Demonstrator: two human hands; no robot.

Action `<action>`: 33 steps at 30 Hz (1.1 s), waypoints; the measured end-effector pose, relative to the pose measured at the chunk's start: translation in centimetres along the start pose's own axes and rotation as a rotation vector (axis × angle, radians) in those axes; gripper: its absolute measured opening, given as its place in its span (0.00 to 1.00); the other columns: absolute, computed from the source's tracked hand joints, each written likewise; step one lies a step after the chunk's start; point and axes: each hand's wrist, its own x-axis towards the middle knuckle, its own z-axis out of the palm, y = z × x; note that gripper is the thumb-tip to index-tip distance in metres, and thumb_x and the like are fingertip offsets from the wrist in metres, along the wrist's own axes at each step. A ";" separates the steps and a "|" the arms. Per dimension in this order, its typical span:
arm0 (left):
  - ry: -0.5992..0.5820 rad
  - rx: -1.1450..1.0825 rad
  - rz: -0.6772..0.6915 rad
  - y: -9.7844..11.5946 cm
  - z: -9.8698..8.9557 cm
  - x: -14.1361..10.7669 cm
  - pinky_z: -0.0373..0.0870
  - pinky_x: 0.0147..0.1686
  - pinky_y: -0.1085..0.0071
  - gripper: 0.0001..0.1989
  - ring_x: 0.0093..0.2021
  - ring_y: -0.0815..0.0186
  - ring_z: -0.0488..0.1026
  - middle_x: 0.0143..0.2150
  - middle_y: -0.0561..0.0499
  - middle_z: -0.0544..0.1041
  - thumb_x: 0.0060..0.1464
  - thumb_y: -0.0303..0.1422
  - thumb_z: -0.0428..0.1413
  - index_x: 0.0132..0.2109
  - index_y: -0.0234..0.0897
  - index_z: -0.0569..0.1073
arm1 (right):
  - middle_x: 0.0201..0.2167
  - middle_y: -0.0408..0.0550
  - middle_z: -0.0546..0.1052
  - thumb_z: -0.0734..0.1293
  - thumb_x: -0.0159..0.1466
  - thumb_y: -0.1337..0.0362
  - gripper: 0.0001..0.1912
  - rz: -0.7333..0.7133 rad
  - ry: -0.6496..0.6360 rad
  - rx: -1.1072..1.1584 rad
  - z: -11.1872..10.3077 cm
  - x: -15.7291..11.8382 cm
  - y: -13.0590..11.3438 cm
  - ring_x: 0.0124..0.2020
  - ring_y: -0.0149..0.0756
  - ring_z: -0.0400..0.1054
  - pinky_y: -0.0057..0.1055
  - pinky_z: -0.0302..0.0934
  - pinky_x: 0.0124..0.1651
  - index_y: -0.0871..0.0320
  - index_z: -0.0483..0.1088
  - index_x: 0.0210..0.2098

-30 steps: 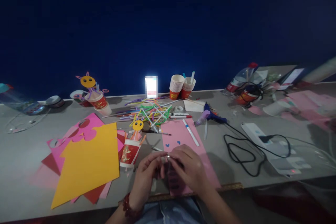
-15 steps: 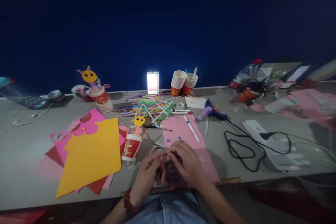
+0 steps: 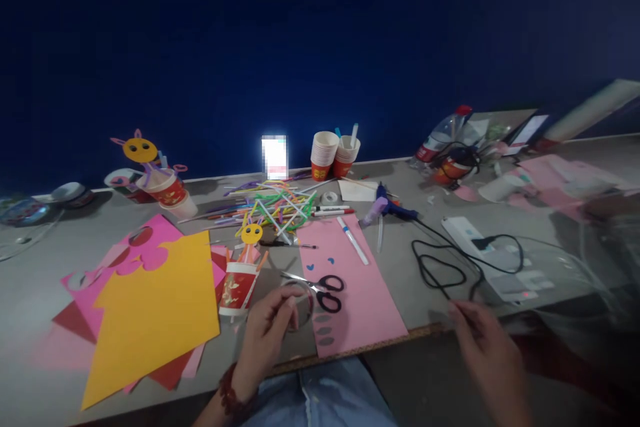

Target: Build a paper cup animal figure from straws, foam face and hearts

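Note:
My left hand [image 3: 270, 327], a dark red bracelet on its wrist, is over the table's front edge. Its thumb and fingers are pinched together; anything between them is too small to make out. Just beyond it, partly hidden by the fingers, lies a clear ring [image 3: 311, 310]. Black-handled scissors [image 3: 319, 289] rest across the pink sheet [image 3: 370, 313], which has several oval holes near its left edge. My right hand [image 3: 487, 353], somewhat blurred, is far to the right, close to the black cable [image 3: 450, 282]. Its thumb and fingers are pressed together, their contents unclear.
Left of my hands stand a red paper cup [image 3: 238, 285] with a yellow bunny face and a stack with yellow paper [image 3: 165, 313]. Coloured pipe cleaners [image 3: 280, 210], stacked cups [image 3: 324, 153], a glue gun [image 3: 400, 210] and a power strip [image 3: 470, 247] are farther back.
My hands have parted: the right has swung far right towards the cable, while the left shifted slightly left. The scissors are now uncovered. The whole view has turned a little to the right.

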 end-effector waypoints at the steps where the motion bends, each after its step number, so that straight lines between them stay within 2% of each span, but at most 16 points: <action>1: -0.008 0.036 0.018 0.0 -0.1 0.0 0.63 0.26 0.75 0.16 0.25 0.69 0.67 0.23 0.54 0.71 0.64 0.42 0.51 0.47 0.35 0.77 | 0.35 0.54 0.80 0.61 0.63 0.40 0.25 -0.022 -0.021 -0.061 -0.6 -0.6 1.2 0.34 0.48 0.75 0.39 0.67 0.35 0.56 0.73 0.37; 3: -0.033 0.098 0.048 0.1 -0.1 0.0 0.63 0.27 0.74 0.16 0.25 0.68 0.68 0.24 0.54 0.71 0.64 0.41 0.51 0.47 0.36 0.77 | 0.36 0.54 0.80 0.59 0.65 0.41 0.25 -0.080 -0.105 -0.112 -1.1 -1.8 2.4 0.36 0.48 0.75 0.40 0.68 0.38 0.56 0.73 0.37; 6: -0.056 0.146 0.065 0.3 0.0 -0.1 0.64 0.29 0.74 0.15 0.26 0.68 0.69 0.25 0.54 0.71 0.65 0.41 0.50 0.47 0.36 0.77 | 0.37 0.52 0.80 0.58 0.69 0.45 0.22 -0.183 -0.193 -0.115 -0.9 -3.1 2.5 0.38 0.46 0.76 0.40 0.69 0.43 0.55 0.73 0.38; 11: -0.076 0.168 0.064 0.0 0.0 -0.3 0.64 0.29 0.74 0.15 0.27 0.68 0.69 0.26 0.54 0.72 0.66 0.40 0.50 0.49 0.37 0.76 | 0.36 0.52 0.80 0.58 0.70 0.47 0.20 -0.266 -0.160 -0.105 -0.5 -3.5 2.6 0.39 0.44 0.76 0.39 0.70 0.44 0.55 0.73 0.39; 14: -0.067 0.169 0.065 -0.4 -0.2 -0.3 0.64 0.29 0.74 0.15 0.27 0.68 0.69 0.26 0.54 0.72 0.66 0.40 0.50 0.49 0.37 0.76 | 0.37 0.51 0.81 0.60 0.70 0.49 0.18 -0.338 -0.140 -0.071 -0.5 -3.4 4.0 0.39 0.43 0.77 0.38 0.71 0.44 0.54 0.75 0.39; 18: -0.056 0.178 0.053 -0.7 -0.3 -0.3 0.64 0.29 0.74 0.15 0.27 0.68 0.68 0.26 0.54 0.72 0.66 0.40 0.50 0.49 0.37 0.76 | 0.38 0.50 0.83 0.62 0.70 0.56 0.13 -0.526 -0.105 -0.070 -0.3 -3.8 6.0 0.37 0.42 0.78 0.38 0.71 0.43 0.54 0.76 0.43; 20: -0.061 0.181 0.049 -0.7 -0.3 -0.3 0.64 0.28 0.75 0.15 0.27 0.69 0.68 0.26 0.54 0.72 0.66 0.40 0.50 0.49 0.37 0.76 | 0.36 0.49 0.84 0.63 0.70 0.57 0.12 -0.549 -0.083 -0.060 0.0 -4.1 6.4 0.36 0.42 0.78 0.38 0.71 0.42 0.54 0.77 0.42; 22: -0.059 0.175 0.052 -0.5 -0.3 -0.3 0.64 0.28 0.75 0.16 0.26 0.68 0.68 0.25 0.54 0.72 0.65 0.41 0.50 0.48 0.36 0.76 | 0.36 0.50 0.84 0.64 0.69 0.55 0.14 -0.455 -0.055 -0.029 0.3 -4.5 6.3 0.36 0.43 0.78 0.38 0.72 0.42 0.55 0.78 0.41; 27: -0.025 0.179 0.040 0.1 -0.4 -0.4 0.65 0.27 0.75 0.15 0.26 0.68 0.69 0.25 0.53 0.72 0.64 0.40 0.51 0.46 0.36 0.77 | 0.40 0.53 0.83 0.63 0.67 0.45 0.23 -0.061 -0.026 0.037 0.6 -4.9 4.8 0.40 0.46 0.79 0.36 0.73 0.43 0.58 0.77 0.43; 33: -0.010 0.189 0.074 0.0 -0.4 -0.3 0.66 0.27 0.74 0.14 0.26 0.67 0.70 0.24 0.53 0.73 0.64 0.39 0.51 0.46 0.37 0.78 | 0.34 0.56 0.82 0.62 0.62 0.36 0.31 0.141 0.053 0.089 0.7 -4.6 4.1 0.30 0.45 0.78 0.34 0.72 0.33 0.59 0.75 0.41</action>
